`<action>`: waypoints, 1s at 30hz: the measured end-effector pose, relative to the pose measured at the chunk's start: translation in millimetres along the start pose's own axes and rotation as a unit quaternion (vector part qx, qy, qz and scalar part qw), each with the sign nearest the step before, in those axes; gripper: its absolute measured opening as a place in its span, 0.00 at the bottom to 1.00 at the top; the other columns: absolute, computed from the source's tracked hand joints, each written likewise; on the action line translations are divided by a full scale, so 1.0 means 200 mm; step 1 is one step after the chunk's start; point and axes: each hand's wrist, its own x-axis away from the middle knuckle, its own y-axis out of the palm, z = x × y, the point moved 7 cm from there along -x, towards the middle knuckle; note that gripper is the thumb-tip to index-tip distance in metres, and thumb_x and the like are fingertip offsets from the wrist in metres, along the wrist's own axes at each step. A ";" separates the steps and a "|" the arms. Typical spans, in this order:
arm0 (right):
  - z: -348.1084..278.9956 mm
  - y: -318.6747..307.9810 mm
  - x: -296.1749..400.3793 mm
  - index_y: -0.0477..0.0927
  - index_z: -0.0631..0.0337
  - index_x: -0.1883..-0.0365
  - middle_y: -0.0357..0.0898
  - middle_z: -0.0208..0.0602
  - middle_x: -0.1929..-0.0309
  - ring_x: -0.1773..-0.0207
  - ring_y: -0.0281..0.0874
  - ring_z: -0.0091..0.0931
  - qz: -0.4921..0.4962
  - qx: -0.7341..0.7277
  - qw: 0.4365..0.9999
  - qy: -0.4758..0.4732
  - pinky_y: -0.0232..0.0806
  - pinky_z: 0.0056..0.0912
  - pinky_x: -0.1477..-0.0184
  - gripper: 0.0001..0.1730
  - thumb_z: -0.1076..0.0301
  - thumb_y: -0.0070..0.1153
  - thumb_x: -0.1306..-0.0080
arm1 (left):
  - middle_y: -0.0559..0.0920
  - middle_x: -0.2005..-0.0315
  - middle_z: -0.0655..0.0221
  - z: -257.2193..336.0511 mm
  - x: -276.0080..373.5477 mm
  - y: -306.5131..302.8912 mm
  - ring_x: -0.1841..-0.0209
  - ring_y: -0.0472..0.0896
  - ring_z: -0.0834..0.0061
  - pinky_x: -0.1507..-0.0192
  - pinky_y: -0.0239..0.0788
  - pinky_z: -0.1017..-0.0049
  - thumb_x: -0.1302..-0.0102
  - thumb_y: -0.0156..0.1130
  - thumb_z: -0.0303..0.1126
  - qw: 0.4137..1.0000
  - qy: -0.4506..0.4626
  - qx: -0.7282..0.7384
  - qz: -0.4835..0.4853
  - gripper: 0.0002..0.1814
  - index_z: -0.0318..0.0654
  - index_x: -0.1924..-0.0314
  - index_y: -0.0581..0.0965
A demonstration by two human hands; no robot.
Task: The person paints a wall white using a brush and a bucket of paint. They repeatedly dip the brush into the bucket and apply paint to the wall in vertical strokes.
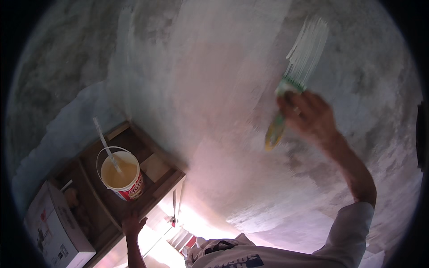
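Observation:
My right hand (310, 115) is closed around a flat paintbrush (274, 134) with a yellowish handle and a green-and-white upper part. Its bristle end meets the grey plastered wall (218, 83), just below a fresh streak of white paint (310, 43). Lower left, my left hand (132, 222) rests on the front rim of a brown wooden cabinet top (161, 187), thumb out to the side; shadow hides how its fingers sit. Beyond that hand, a white plastic bucket (130, 191) with a red printed label holds cream-coloured liquid (117, 174). A pale stick (102, 134) leans in it.
A printed cardboard box (57, 227) stands at the cabinet's left end, beside shadowed rounded objects (75, 204). The bucket's wire handle (98, 159) is raised. Bright light glares below the cabinet's front edge. A dark object (420, 134) shows at the far right.

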 end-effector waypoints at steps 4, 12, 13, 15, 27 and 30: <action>-0.23 0.05 0.10 0.78 0.57 0.61 0.74 0.31 0.63 0.68 0.73 0.22 -0.028 -0.075 0.996 -0.025 0.72 0.25 0.74 0.10 0.63 0.61 0.38 | 0.75 0.44 0.53 -0.03 -0.02 0.07 0.50 0.80 0.51 0.54 0.76 0.53 0.46 0.69 0.61 1.000 0.013 -0.004 0.023 0.37 0.40 0.47 0.75; 0.26 -0.01 0.00 0.81 0.59 0.57 0.83 0.35 0.62 0.66 0.83 0.25 0.066 -0.192 0.967 0.156 0.76 0.29 0.68 0.11 0.66 0.62 0.36 | 0.75 0.44 0.53 -0.06 0.00 0.09 0.52 0.80 0.49 0.54 0.75 0.52 0.47 0.68 0.62 0.999 0.006 -0.028 0.038 0.38 0.40 0.46 0.75; 0.38 -0.03 0.00 0.81 0.60 0.57 0.85 0.34 0.60 0.66 0.83 0.25 0.068 -0.182 0.967 0.167 0.77 0.29 0.68 0.11 0.67 0.63 0.36 | 0.75 0.44 0.53 -0.07 0.01 0.09 0.52 0.80 0.49 0.54 0.75 0.52 0.47 0.67 0.63 0.998 0.012 -0.030 0.050 0.38 0.40 0.47 0.75; 0.59 -0.05 0.01 0.80 0.63 0.54 0.83 0.33 0.50 0.60 0.82 0.26 0.051 -0.233 0.925 0.296 0.74 0.29 0.60 0.15 0.73 0.64 0.40 | 0.75 0.45 0.53 -0.05 -0.01 0.10 0.53 0.80 0.49 0.55 0.75 0.51 0.46 0.66 0.64 0.996 0.029 -0.027 0.079 0.39 0.39 0.47 0.75; -0.15 0.08 0.06 0.77 0.51 0.59 0.74 0.30 0.59 0.68 0.72 0.22 0.003 -0.034 0.999 0.007 0.71 0.24 0.72 0.12 0.60 0.61 0.38 | 0.75 0.46 0.52 -0.04 0.01 0.07 0.51 0.80 0.49 0.55 0.75 0.51 0.46 0.66 0.64 0.998 0.009 -0.044 0.054 0.40 0.39 0.45 0.72; -0.35 0.13 0.16 0.76 0.52 0.59 0.74 0.32 0.59 0.67 0.71 0.22 -0.008 -0.059 0.998 -0.002 0.71 0.26 0.70 0.11 0.58 0.57 0.35 | 0.75 0.47 0.52 -0.04 0.01 0.07 0.52 0.80 0.50 0.56 0.76 0.52 0.46 0.66 0.64 0.995 0.017 -0.059 0.081 0.39 0.39 0.47 0.73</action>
